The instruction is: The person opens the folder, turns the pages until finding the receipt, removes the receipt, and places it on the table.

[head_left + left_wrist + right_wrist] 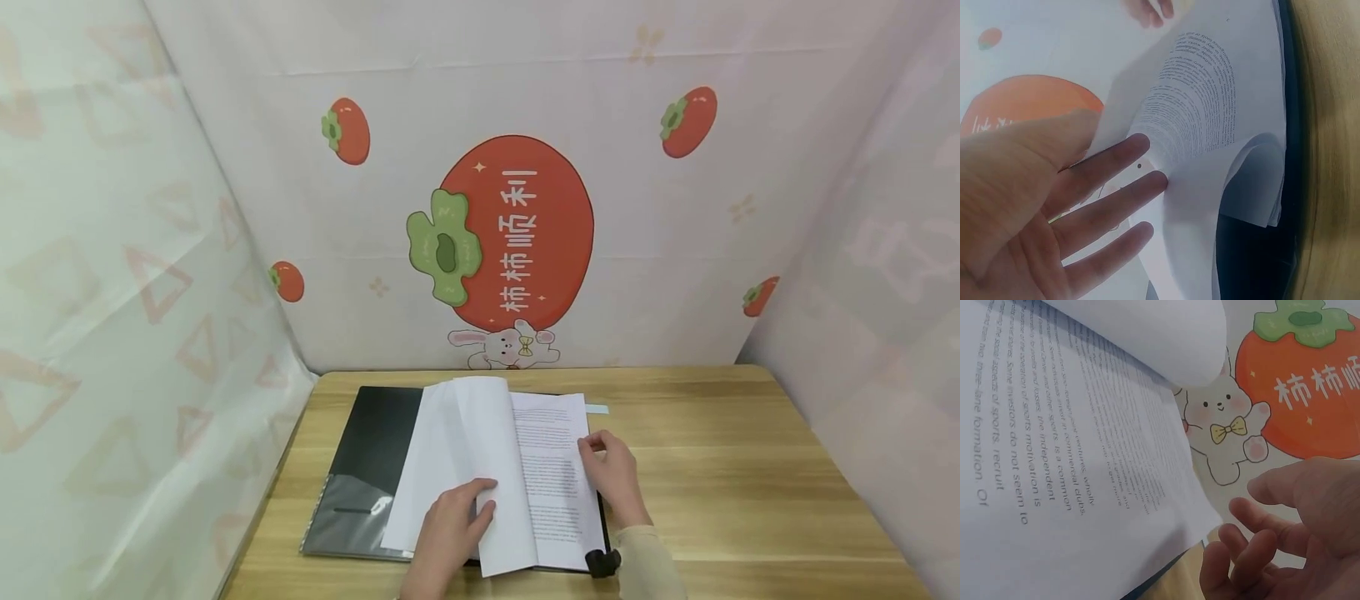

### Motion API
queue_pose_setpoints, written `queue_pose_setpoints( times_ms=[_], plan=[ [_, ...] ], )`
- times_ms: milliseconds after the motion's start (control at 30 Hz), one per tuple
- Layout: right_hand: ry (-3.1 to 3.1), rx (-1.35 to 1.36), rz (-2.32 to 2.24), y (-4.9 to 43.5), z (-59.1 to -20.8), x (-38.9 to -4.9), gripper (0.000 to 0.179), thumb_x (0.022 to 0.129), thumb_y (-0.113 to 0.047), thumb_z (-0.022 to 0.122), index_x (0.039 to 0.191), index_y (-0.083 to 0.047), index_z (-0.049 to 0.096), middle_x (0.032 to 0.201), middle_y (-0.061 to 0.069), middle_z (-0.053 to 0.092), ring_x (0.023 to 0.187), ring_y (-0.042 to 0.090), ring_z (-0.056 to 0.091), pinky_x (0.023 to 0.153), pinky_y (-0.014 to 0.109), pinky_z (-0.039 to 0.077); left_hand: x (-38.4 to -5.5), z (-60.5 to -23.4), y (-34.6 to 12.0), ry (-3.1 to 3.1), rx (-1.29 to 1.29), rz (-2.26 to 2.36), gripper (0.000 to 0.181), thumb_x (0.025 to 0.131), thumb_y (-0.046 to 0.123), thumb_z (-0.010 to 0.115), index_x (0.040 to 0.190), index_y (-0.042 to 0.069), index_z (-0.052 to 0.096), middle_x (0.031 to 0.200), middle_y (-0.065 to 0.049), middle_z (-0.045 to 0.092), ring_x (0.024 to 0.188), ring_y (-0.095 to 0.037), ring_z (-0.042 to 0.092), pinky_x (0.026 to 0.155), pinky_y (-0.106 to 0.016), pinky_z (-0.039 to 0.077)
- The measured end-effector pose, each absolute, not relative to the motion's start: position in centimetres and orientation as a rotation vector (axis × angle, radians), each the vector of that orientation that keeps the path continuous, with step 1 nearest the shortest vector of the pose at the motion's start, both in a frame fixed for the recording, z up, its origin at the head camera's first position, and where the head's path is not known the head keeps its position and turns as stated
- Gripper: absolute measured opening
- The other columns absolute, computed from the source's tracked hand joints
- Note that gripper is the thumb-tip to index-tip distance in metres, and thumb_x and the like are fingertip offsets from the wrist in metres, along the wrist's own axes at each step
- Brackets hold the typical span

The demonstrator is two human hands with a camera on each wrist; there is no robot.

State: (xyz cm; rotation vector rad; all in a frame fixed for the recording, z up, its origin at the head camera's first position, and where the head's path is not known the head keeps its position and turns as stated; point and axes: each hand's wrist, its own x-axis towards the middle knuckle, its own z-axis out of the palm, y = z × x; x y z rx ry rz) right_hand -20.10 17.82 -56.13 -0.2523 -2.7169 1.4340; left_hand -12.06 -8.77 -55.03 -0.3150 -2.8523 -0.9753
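A black folder point(386, 425) lies spread on the table, with a clear pocket point(348, 508) on its left cover. White paper sheets rest on it, and the right-hand page point(551, 475) carries printed text. One curved sheet point(487, 433) stands partly lifted near the middle. My left hand point(450, 521) is at this sheet's left edge; in the left wrist view its fingers point(1113, 200) are extended against the paper. At the printed page's right edge is my right hand point(611, 475). In the right wrist view its fingers point(1250, 550) are loosely bent beside the page, holding nothing.
The wooden table point(720, 483) extends to the right of the folder. A light blue tab point(597, 409) sticks out at the pages' upper right. A small black object point(602, 563) is by my right wrist. A white curtain point(637, 225) with persimmon prints hangs behind.
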Motion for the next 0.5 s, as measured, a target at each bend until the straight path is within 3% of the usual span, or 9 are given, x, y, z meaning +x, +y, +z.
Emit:
queue_pose_setpoints(
  times_ms=[200, 367, 500],
  plan=[
    [-2.713, -0.276, 1.412, 18.4, -57.2, -19.8, 0.029, 0.105, -0.018, 0.061, 0.114, 0.008, 0.068, 0.111, 0.025, 0.069, 0.105, 0.040, 0.066, 0.093, 0.056, 0.052, -11.9, -55.0, -9.5, -2.855, -0.290, -0.954, 0.025, 0.096, 0.015, 0.078, 0.121, 0.016, 0.078, 0.119, -0.005, 0.078, 0.108, -0.029, 0.075, 0.081, -0.046, 0.061],
    [-2.743, -0.306, 1.421, 18.5, -57.6, -19.6, 0.038, 0.106, -0.020, 0.060, 0.127, 0.011, 0.065, 0.116, 0.027, 0.069, 0.108, 0.040, 0.065, 0.096, 0.056, 0.052, -11.8, -55.2, -10.5, -2.852, -0.222, -0.927, 0.025, 0.095, 0.012, 0.078, 0.120, 0.015, 0.078, 0.116, -0.007, 0.079, 0.105, -0.029, 0.076, 0.077, -0.045, 0.061],
    [-2.790, -0.328, 1.434, 18.2, -57.4, -19.6, 0.046, 0.107, -0.022, 0.058, 0.136, 0.014, 0.060, 0.124, 0.030, 0.066, 0.113, 0.042, 0.063, 0.098, 0.057, 0.052, -11.7, -55.7, -11.3, -2.837, -0.171, -0.910, 0.025, 0.093, 0.009, 0.078, 0.118, 0.016, 0.078, 0.105, -0.007, 0.080, 0.086, -0.018, 0.073, 0.066, -0.038, 0.057]
  ],
)
